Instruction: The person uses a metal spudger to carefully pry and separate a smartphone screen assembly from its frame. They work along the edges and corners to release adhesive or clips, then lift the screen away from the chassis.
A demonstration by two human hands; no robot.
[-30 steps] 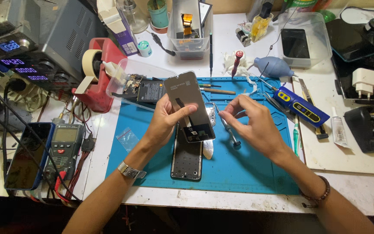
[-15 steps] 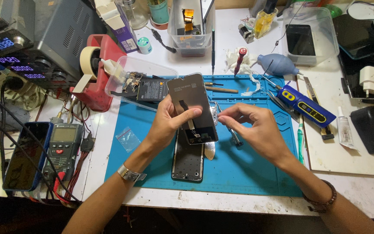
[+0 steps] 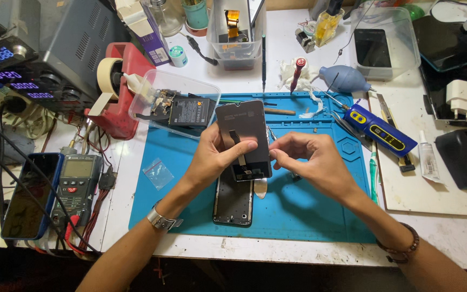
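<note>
left hand: bare, no glove, no ring to be seen
left wrist: metal watch band, silver-grey, flat links, sits snug at about 7 o'clock from the hand
left forearm: bare, no sleeve in view
right hand: bare, no glove, nails short
right wrist: dark beaded bracelet, small round beads, at about 4 o'clock from the hand
right forearm: bare, no sleeve in view

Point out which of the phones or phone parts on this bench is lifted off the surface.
The grey screen panel, held tilted between the left hand and right hand. The dark phone frame lies flat on the blue mat; the blue-cased phone lies at the bench's left edge.
</note>
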